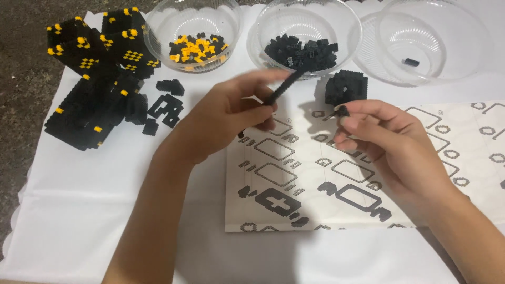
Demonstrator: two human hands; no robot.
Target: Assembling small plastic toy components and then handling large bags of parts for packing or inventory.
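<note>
My left hand [226,118] pinches a long thin black strip of small bricks [286,84], which slants up toward the bowls. My right hand [384,139] holds a tiny black brick [342,111] between thumb and fingertips, a short way right of the strip's lower end. Both hands hover over a white instruction sheet [315,200] printed with black outline diagrams. A small black brick block [345,87] stands on the cloth just beyond the sheet, above my right hand.
A large black and yellow brick model [97,79] sits at the far left with loose black pieces [165,108] beside it. Three clear bowls line the back: yellow and black bricks [197,48], black bricks [302,50], and one [421,47] nearly bare.
</note>
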